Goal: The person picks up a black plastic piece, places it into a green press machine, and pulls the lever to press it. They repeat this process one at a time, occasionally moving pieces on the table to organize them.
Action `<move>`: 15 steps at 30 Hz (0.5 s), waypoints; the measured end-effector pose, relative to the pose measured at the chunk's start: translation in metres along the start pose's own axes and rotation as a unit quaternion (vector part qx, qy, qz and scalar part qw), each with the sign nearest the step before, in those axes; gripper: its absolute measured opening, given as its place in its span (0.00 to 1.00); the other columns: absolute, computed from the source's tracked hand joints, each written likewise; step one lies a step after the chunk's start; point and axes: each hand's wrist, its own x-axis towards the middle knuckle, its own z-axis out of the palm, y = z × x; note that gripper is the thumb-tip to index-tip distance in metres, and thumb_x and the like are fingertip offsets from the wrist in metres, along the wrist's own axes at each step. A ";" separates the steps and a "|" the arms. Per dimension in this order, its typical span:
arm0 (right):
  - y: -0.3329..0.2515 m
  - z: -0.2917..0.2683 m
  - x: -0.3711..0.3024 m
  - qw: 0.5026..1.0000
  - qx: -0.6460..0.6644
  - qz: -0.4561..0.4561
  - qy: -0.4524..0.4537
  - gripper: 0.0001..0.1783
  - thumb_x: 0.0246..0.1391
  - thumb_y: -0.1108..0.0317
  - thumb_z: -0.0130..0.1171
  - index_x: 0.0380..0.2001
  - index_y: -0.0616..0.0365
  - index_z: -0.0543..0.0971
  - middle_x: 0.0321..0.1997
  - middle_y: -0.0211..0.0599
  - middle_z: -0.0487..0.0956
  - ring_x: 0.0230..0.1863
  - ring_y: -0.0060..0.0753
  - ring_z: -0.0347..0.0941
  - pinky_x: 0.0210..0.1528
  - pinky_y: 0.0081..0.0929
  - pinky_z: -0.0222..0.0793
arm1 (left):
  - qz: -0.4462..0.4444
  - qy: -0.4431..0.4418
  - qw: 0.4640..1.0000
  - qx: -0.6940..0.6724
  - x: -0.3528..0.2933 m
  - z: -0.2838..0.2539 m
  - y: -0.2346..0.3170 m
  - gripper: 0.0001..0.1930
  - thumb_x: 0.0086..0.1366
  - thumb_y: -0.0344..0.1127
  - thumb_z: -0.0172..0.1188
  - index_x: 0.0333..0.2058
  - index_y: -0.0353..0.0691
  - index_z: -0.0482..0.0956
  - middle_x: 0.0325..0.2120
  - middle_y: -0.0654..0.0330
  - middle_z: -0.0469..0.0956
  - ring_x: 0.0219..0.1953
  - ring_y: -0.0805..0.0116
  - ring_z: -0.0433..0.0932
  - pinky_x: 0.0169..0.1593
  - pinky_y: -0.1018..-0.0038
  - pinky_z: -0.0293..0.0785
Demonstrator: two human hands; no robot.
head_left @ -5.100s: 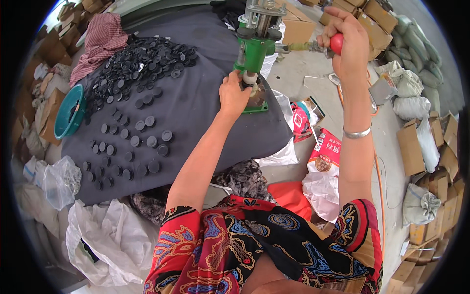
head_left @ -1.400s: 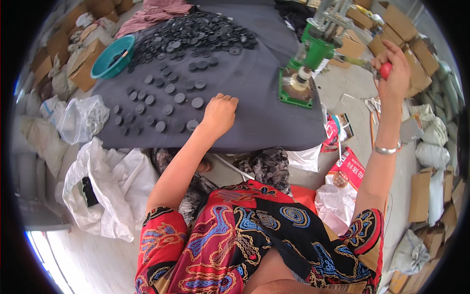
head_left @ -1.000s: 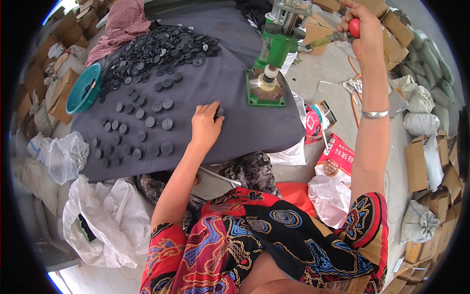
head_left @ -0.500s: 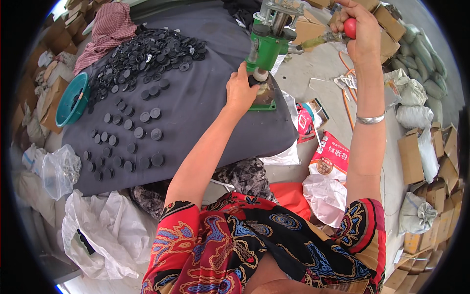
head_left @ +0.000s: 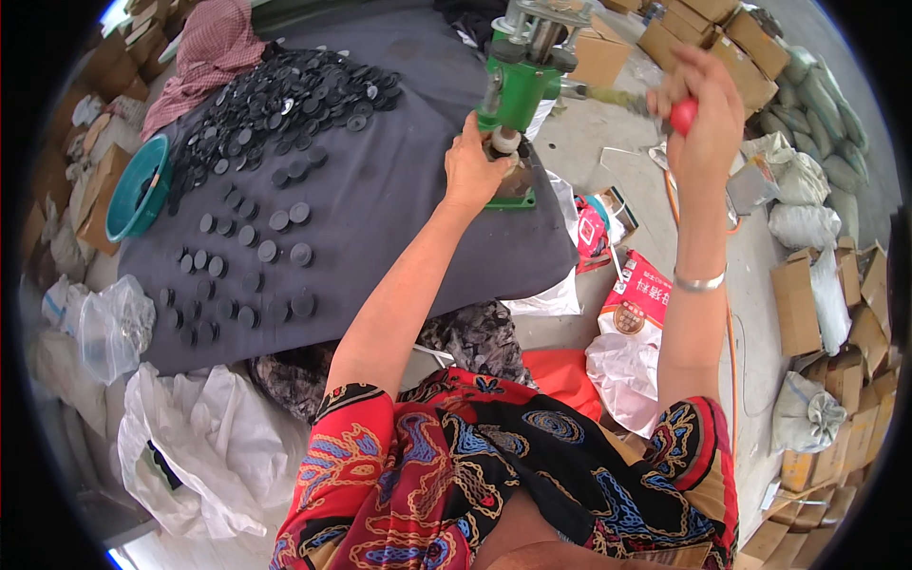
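A green hand press (head_left: 518, 90) stands at the far right edge of the dark-covered table. My left hand (head_left: 475, 169) is at its base, fingers and thumb curled round a black disc (head_left: 495, 150) beneath the pale round tip of the ram (head_left: 505, 141). The fingers partly cover this disc. My right hand (head_left: 708, 114), a little blurred, is round the red ball knob (head_left: 683, 116) on the press's lever (head_left: 613, 97), several fingers loosely raised above it. Left of my left hand, black discs (head_left: 268, 252) lie in short rows and small stacks.
A large heap of black discs (head_left: 285, 104) covers the far left of the table (head_left: 399, 218). Beside it are a teal basin (head_left: 138, 190) and a checked cloth (head_left: 204, 57). White sacks (head_left: 209, 446), a red-and-white bag (head_left: 632, 313) and cardboard boxes (head_left: 796, 304) surround the table.
My right hand has brought the red knob and lever down and nearer to me. The left hand stays at the press base, with its fingers slightly shifted.
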 end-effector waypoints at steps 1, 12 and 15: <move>0.009 0.000 -0.018 1.000 0.017 -0.004 -0.007 0.12 0.54 0.74 0.46 0.39 0.70 0.75 0.17 0.32 0.65 0.17 0.25 0.61 0.24 0.27 0.62 | -0.010 0.010 1.000 0.009 -0.001 -0.008 -0.002 0.41 0.46 0.31 0.70 0.59 0.32 0.61 0.43 0.52 0.79 0.48 0.49 0.73 0.52 0.59 0.68; 0.094 -0.070 -0.089 0.723 -0.537 -0.421 -0.106 0.11 0.54 0.72 0.53 0.38 0.63 0.81 0.36 0.36 0.76 0.31 0.30 0.72 0.36 0.26 0.70 | 0.111 0.131 0.918 0.357 -0.126 -0.192 0.017 0.14 0.46 0.32 0.63 0.34 0.40 0.76 0.32 0.55 0.76 0.38 0.53 0.74 0.39 0.57 0.66; 0.078 -0.119 -0.049 0.956 -0.255 -0.144 -0.027 0.16 0.56 0.71 0.48 0.45 0.64 0.78 0.42 0.39 0.76 0.31 0.29 0.72 0.37 0.22 0.68 | 0.084 0.083 0.875 0.469 -0.150 -0.204 -0.001 0.12 0.48 0.39 0.63 0.32 0.43 0.76 0.31 0.60 0.73 0.39 0.60 0.69 0.42 0.62 0.63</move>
